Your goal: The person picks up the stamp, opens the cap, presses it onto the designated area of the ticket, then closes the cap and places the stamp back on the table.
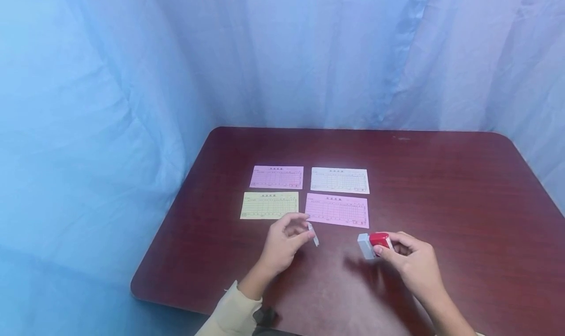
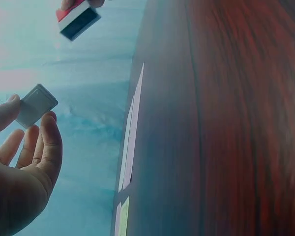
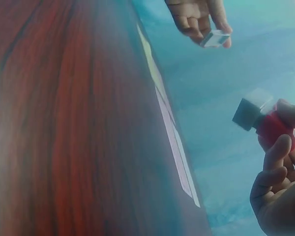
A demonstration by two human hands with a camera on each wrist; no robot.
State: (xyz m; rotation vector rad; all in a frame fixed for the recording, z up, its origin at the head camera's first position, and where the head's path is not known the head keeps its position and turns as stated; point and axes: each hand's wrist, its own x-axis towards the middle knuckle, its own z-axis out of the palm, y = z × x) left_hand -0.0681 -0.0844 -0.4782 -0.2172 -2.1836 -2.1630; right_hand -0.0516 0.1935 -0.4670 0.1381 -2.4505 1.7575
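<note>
My left hand (image 1: 282,243) pinches a small rectangular translucent cap (image 2: 37,105) between thumb and fingertips, just in front of the paper forms. Off to the right, my right hand (image 1: 417,262) grips a rubber stamp (image 1: 379,240) by its red handle. Its pale block end points left, and its dark stamping face (image 2: 82,23) shows in the left wrist view. Cap and stamp are apart, both held above the table. Nearest the hands lie a pink form (image 1: 337,210) with a red boxed mark at its lower right and a yellow-green form (image 1: 269,205), whose lower right corner the left hand partly covers.
Behind these lie another pink form (image 1: 276,177) and a white form (image 1: 339,180), each with a red mark at the lower right. All rest on a dark red wooden table (image 1: 454,193) with rounded corners. Blue curtains (image 1: 309,56) hang around it.
</note>
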